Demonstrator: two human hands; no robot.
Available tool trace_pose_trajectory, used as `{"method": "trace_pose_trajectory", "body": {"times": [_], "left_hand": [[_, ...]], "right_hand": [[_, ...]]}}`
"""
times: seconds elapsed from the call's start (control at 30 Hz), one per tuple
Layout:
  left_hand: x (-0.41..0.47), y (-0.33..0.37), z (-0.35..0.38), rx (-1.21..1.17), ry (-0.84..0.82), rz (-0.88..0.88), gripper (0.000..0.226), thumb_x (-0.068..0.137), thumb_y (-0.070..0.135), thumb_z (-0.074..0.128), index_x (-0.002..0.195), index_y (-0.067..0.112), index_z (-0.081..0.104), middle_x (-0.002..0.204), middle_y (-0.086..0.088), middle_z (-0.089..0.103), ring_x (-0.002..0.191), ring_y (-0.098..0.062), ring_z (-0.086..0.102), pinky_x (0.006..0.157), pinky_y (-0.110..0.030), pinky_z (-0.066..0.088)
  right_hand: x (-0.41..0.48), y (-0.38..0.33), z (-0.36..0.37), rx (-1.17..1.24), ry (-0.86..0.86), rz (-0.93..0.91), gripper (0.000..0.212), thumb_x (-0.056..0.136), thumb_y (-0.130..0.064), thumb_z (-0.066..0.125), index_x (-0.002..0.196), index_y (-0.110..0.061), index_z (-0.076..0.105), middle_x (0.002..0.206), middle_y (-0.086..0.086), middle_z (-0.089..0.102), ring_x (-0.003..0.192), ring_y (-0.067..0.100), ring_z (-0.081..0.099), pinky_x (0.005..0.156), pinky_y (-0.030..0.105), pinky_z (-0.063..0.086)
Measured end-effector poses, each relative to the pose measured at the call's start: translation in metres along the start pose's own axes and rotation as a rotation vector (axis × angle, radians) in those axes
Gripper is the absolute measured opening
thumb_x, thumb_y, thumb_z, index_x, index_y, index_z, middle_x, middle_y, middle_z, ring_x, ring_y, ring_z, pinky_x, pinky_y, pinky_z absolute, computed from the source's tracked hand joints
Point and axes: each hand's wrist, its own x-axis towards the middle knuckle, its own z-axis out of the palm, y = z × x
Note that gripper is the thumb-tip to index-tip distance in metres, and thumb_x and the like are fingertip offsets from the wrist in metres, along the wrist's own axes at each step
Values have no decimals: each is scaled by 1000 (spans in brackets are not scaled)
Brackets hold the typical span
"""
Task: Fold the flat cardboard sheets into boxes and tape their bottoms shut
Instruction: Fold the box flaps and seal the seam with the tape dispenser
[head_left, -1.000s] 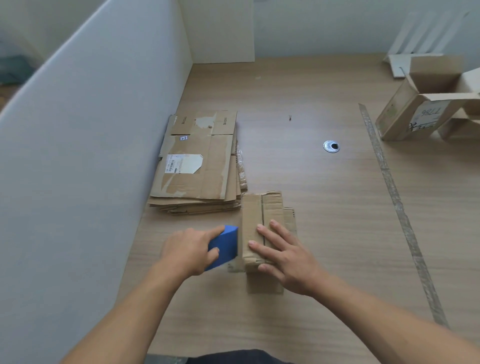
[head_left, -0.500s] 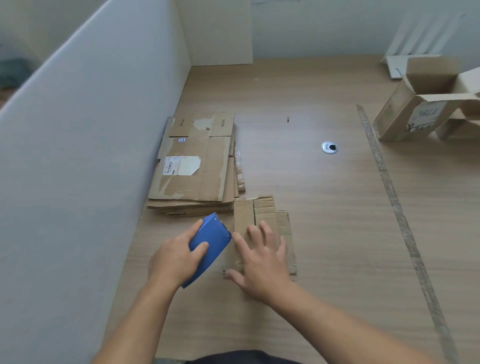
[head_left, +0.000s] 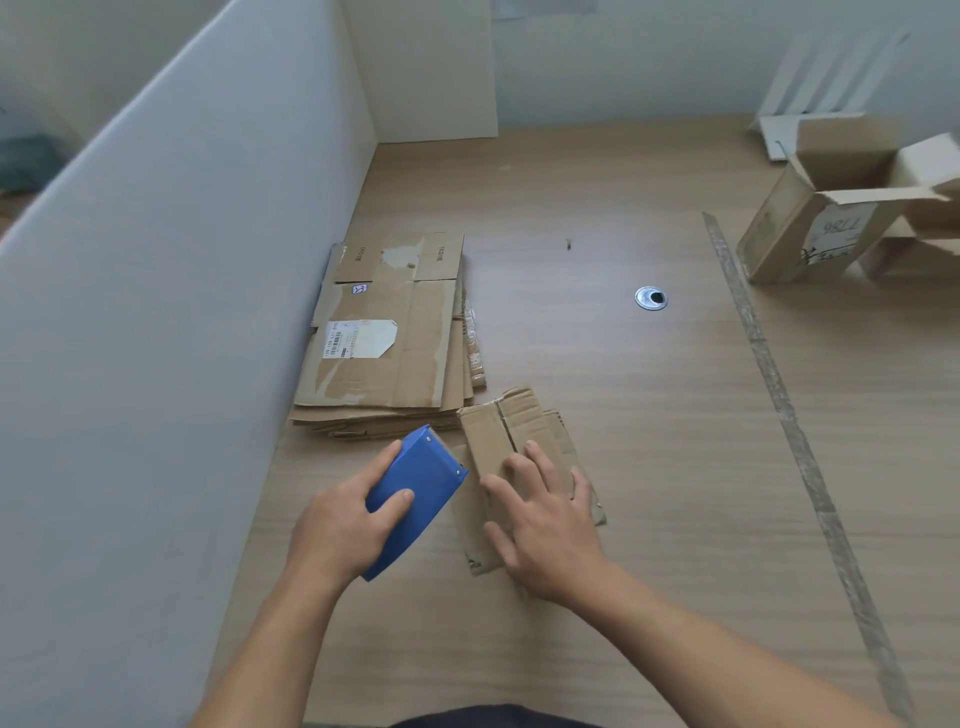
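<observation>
A small cardboard box (head_left: 506, 431) stands on the wooden table in front of me, its folded flaps facing up with a seam down the middle. My right hand (head_left: 540, 519) presses flat on those flaps with spread fingers. My left hand (head_left: 345, 525) grips a blue tape dispenser (head_left: 415, 491), whose toothed end sits at the box's left edge. A stack of flat cardboard sheets (head_left: 387, 338) lies just behind, against the left partition.
A grey partition (head_left: 171, 312) walls off the left side. Assembled open boxes (head_left: 826, 223) stand at the far right. A strip of tape (head_left: 779, 395) runs down the table on the right, and a metal grommet (head_left: 651, 299) sits mid-table.
My left hand has tipped the blue dispenser up and moved it forward along the box's left edge. My right hand slid from the box's right side onto its top flaps.
</observation>
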Motion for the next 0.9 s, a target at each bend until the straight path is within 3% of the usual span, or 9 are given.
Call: {"method": "trace_pose_trajectory", "body": {"times": [0.13, 0.27, 0.43, 0.53, 0.7, 0.73, 0.83, 0.9], "left_hand": [[1, -1, -6, -24, 6, -3, 57, 91, 44, 60, 141, 61, 36, 99, 10, 68, 89, -17, 60, 83, -37, 51], [1, -4, -12, -51, 16, -6, 57, 91, 42, 62, 140, 59, 39, 101, 8, 67, 91, -18, 60, 83, -38, 51], [0, -7, -14, -87, 18, -14, 57, 91, 41, 63, 141, 57, 40, 103, 8, 65, 93, -17, 59, 83, -36, 50], [-1, -4, -15, -113, 27, -6, 57, 92, 40, 64, 141, 57, 41, 102, 9, 66, 93, -17, 60, 83, -36, 50], [-3, 1, -17, -120, 35, 10, 57, 92, 40, 63, 141, 56, 40, 104, 6, 66, 94, -18, 60, 85, -37, 50], [-3, 1, -18, -124, 37, 11, 57, 92, 39, 63, 141, 56, 40, 104, 6, 66, 94, -18, 60, 85, -37, 50], [-4, 0, -21, -123, 45, 17, 57, 92, 39, 63, 141, 56, 40, 104, 7, 66, 94, -17, 60, 83, -36, 50], [-5, -1, -22, -133, 41, 28, 57, 92, 38, 64, 142, 55, 40, 104, 6, 66, 93, -16, 60, 82, -35, 49]], "right_hand": [[-2, -4, -1, -11, -26, -19, 53, 74, -39, 65, 123, -46, 48, 135, -1, 43, 143, 26, 27, 98, 69, 37], [-2, 7, -3, -13, -50, -92, 71, 77, -42, 66, 137, -58, 34, 135, -3, 43, 141, 22, 26, 97, 64, 40], [0, 21, -14, -2, -95, -98, 58, 88, -62, 38, 144, -52, 30, 135, -11, 47, 139, 16, 32, 94, 52, 48], [-1, 19, -15, 12, -130, -106, 61, 85, -64, 40, 144, -53, 29, 139, -10, 42, 143, 17, 25, 100, 54, 42], [2, 13, -18, 58, -145, -118, 67, 75, -50, 49, 140, -51, 34, 141, -5, 37, 144, 19, 16, 106, 62, 35], [2, 14, -20, 70, -150, -129, 76, 73, -47, 52, 145, -50, 26, 148, -4, 30, 145, 19, 10, 109, 61, 30], [2, 20, -33, 96, -220, -108, 100, 74, -45, 53, 151, -49, -11, 163, -3, -15, 149, 22, -20, 117, 48, 9], [5, 25, -41, 92, -263, -89, 101, 76, -49, 52, 151, -46, -16, 161, -2, -26, 146, 22, -29, 118, 48, 7]]}}
